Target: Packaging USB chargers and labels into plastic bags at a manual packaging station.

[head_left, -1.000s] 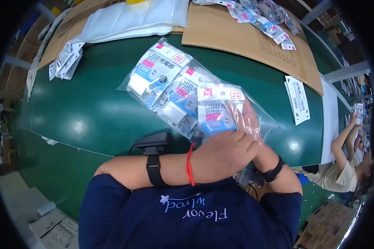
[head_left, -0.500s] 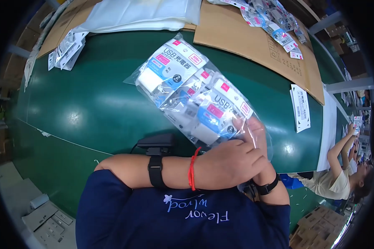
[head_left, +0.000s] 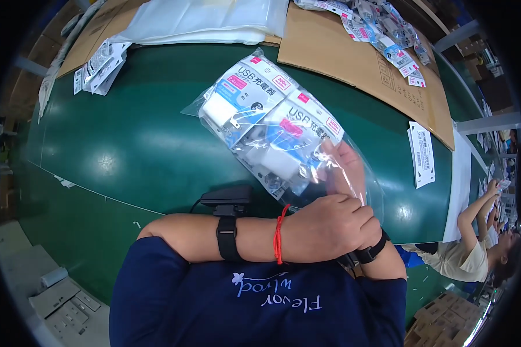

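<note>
A clear plastic bag (head_left: pixel 272 124) filled with several small white, blue and pink retail packs lies slanted over the green table (head_left: pixel 127 150). My left hand (head_left: pixel 330 222), with a red string and a black band on its wrist, is closed as a fist on the bag's near end. My right hand (head_left: pixel 344 168), wearing a black watch, is raised behind the clear film and grips the bag there. The packs sit bunched toward the bag's far end.
Brown cardboard sheet (head_left: pixel 353 58) with loose packs (head_left: pixel 388 34) at the far right. White plastic bags (head_left: pixel 208 20) at the far middle. Label sheets (head_left: pixel 422 153) on the right, packs (head_left: pixel 98 63) far left. A black device (head_left: pixel 228 196) near me. Another person (head_left: pixel 474 254) works at the right.
The bag has swung left and away from me, and the packs have slid toward its far end. Both hands stay on its near end.
</note>
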`<state>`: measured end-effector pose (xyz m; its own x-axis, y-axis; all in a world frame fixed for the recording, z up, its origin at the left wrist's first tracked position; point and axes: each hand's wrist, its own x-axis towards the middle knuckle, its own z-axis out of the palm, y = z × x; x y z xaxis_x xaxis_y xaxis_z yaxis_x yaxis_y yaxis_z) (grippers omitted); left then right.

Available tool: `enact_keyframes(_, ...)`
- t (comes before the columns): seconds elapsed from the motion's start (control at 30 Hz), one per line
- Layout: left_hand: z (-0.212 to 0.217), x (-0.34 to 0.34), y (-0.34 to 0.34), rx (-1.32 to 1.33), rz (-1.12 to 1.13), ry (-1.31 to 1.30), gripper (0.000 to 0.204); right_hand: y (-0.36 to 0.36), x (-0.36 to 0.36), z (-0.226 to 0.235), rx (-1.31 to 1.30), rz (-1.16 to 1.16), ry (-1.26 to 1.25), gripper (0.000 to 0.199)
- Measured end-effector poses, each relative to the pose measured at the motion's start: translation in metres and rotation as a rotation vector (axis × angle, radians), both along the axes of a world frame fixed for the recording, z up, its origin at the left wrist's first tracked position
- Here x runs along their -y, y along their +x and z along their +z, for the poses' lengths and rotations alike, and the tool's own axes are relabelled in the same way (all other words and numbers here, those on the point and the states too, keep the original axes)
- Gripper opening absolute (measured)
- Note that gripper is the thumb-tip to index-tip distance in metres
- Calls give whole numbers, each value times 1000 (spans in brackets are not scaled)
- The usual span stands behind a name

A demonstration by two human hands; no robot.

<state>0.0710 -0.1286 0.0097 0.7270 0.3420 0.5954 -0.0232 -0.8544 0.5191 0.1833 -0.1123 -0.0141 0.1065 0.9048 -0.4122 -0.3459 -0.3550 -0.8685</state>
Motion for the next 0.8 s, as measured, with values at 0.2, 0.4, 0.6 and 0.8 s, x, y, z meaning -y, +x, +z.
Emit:
enact_keyframes(0.2, -8, 3, 10, 55, 13, 29, 23, -4, -9, -2, -60, 78, 59, 24)
enact_keyframes(0.4, 8, -10, 2, 49, 21, -12, 23, 20, -11, -9, 62, 251, 13, 29)
enact_keyframes(0.6, 15, -51, -66, -218, 433, 121, 49, 66, 28, 27, 263, 428, 1, 37)
enact_keyframes(0.8, 11, -63, -71, -516, 392, 73, 59, 99, 70, 83, 368, 401, 367, 24)
